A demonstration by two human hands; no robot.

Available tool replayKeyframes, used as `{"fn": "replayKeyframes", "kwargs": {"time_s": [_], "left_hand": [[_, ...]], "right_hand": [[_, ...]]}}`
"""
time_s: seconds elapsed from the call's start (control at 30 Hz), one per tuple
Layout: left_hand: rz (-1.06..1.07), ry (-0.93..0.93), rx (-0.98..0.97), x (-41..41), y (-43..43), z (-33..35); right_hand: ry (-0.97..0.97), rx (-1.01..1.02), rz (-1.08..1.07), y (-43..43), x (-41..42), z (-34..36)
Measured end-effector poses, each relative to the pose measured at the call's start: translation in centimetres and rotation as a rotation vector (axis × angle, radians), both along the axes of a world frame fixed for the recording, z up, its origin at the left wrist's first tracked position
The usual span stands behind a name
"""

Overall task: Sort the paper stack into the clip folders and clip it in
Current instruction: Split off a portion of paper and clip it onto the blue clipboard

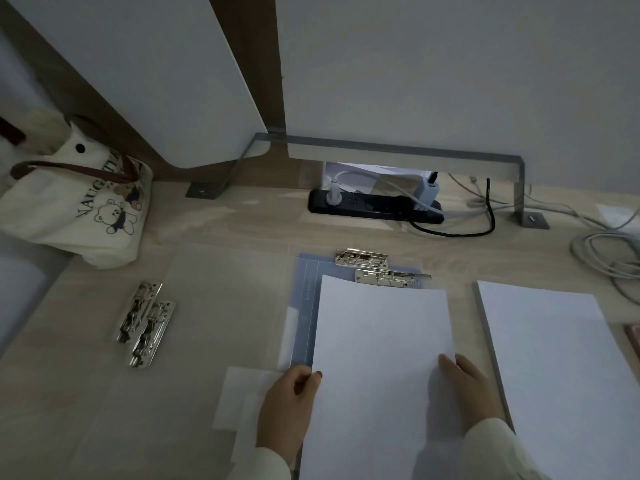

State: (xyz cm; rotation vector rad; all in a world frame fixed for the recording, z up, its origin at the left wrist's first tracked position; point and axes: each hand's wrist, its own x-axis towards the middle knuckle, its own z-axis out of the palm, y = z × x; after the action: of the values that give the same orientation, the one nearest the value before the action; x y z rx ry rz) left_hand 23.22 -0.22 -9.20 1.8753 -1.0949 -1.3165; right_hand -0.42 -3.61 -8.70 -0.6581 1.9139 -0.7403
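A batch of white sheets (381, 341) lies on an open blue clip folder (306, 306), its top edge just below the folder's two silver clips (379, 268). My left hand (289, 403) grips the sheets' lower left edge, thumb on top. On the lower right edge rests my right hand (469, 386), fingers over the paper. The larger paper stack (554, 368) sits to the right on the desk. An open clear folder (214, 306) spreads to the left, with two silver clips (145, 327) on it.
A cream tote bag (79, 209) with a bear print stands at the far left. A black power strip (375, 206) with plugs and grey cables (602, 251) lies along the back. A metal bracket (398, 150) holds the divider panels.
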Motion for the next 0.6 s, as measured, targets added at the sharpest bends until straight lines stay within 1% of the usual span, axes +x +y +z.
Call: {"fn": "replayKeyframes", "kwargs": {"time_s": [0.07, 0.17, 0.27, 0.33, 0.43, 0.53, 0.6], "left_hand": [[0.012, 0.019, -0.003, 0.0, 0.1, 0.0], [0.056, 0.029, 0.011, -0.1, 0.1, -0.1], [0.085, -0.026, 0.033, -0.4, -0.3, 0.1], [0.082, -0.113, 0.048, -0.8, -0.7, 0.4], [0.083, -0.270, 0.051, -1.2, -1.3, 0.9], [0.097, -0.334, 0.021, -1.3, -1.9, 0.8], [0.086, -0.381, 0.017, -1.3, -2.1, 0.7]], "right_hand": [[-0.046, -0.016, -0.007, 0.2, -0.1, 0.0], [-0.062, -0.008, -0.027, 0.2, -0.3, -0.1], [-0.055, 0.033, -0.033, -0.3, -0.5, -0.6], [-0.047, 0.036, -0.036, -0.8, -0.6, -0.8], [0.040, -0.022, 0.008, -1.6, -0.4, -0.6], [0.216, -0.070, 0.070, -2.0, 0.2, -0.5], [0.280, -0.073, 0.086, -2.0, 0.6, -0.8]]}}
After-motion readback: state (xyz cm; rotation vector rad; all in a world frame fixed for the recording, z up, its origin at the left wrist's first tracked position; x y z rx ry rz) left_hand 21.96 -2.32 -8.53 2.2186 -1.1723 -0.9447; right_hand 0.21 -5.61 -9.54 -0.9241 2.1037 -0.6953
